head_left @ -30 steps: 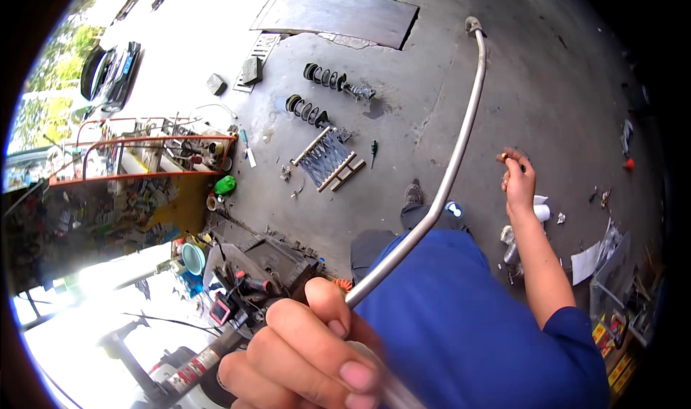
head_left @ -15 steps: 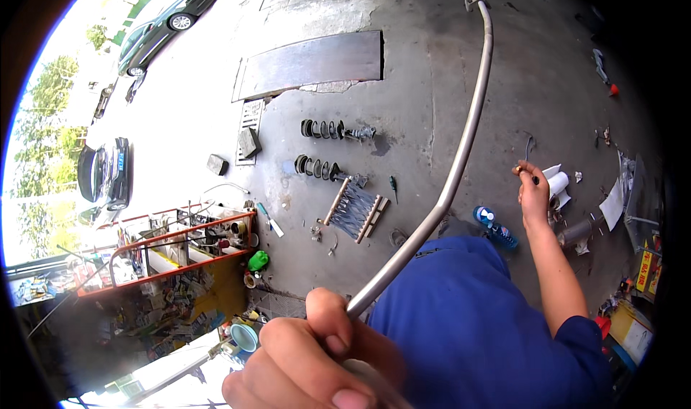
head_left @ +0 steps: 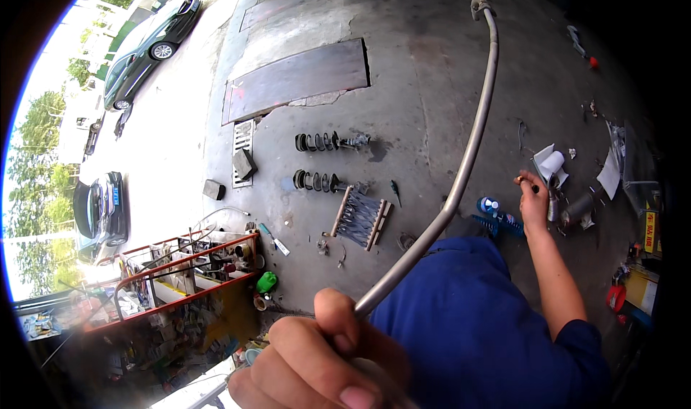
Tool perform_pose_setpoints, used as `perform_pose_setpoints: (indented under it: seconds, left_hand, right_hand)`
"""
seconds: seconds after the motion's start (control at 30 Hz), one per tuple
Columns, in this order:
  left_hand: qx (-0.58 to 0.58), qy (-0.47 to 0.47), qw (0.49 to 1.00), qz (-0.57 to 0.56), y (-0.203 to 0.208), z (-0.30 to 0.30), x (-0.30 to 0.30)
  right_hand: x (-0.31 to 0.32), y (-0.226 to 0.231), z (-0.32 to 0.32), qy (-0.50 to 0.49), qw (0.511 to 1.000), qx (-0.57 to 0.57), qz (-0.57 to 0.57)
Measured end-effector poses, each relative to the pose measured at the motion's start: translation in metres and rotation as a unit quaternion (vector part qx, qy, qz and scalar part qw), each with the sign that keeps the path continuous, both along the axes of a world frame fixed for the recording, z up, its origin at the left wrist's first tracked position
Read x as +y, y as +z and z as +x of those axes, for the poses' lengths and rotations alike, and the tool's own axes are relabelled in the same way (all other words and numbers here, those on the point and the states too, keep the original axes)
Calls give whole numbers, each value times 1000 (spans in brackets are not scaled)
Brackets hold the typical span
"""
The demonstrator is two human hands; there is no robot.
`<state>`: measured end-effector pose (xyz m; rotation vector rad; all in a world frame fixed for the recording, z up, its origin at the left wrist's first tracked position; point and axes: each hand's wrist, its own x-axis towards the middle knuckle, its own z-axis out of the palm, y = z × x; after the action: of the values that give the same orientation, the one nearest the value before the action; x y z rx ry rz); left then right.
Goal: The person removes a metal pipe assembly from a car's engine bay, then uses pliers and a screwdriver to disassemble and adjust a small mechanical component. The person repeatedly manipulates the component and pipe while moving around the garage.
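Observation:
My left hand (head_left: 309,355) is large and close at the bottom, its fingers closed around the lower part of a long bent metal bar (head_left: 468,161). The silvery bar rises to the upper right and ends in a flattened, darker tip. Farther off at the right, my right hand (head_left: 533,204) stretches out above the floor. Its fingers pinch a small thing, partly dark and partly brass-coloured, too small to name. Beyond that hand lie a white paper roll (head_left: 552,161) and metal cylinders (head_left: 578,209). Blue bottles (head_left: 507,223) stand just left of my right wrist.
Two coil-spring struts (head_left: 317,142) lie on the grey floor, near a folding stool (head_left: 360,218) and a screwdriver (head_left: 395,189). An orange-framed rack (head_left: 188,272) with parts stands at left, beside a green jug (head_left: 266,282). Dark cars (head_left: 101,211) are parked outside.
The view has tilted slightly, so floor and cars sit a little differently. My left hand still grips the bar, and my right hand keeps its pinch.

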<state>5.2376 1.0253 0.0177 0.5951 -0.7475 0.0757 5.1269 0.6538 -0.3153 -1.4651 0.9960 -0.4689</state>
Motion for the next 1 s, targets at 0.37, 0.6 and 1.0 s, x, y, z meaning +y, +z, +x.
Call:
perform_pose_setpoints:
  seconds: [0.37,0.6,1.0]
  left_hand:
    - [24,-27,999,2,-5,11,16]
    - [44,-58,997,22,-13,34,-6]
    - [28,-142,989,37,-14,105,-110]
  right_hand:
    - [23,-11,-26,-23,999,24,-19]
    - [24,-19,-43,-75,997,22,3]
    - [-30,-63,-27,-129,992,4,1]
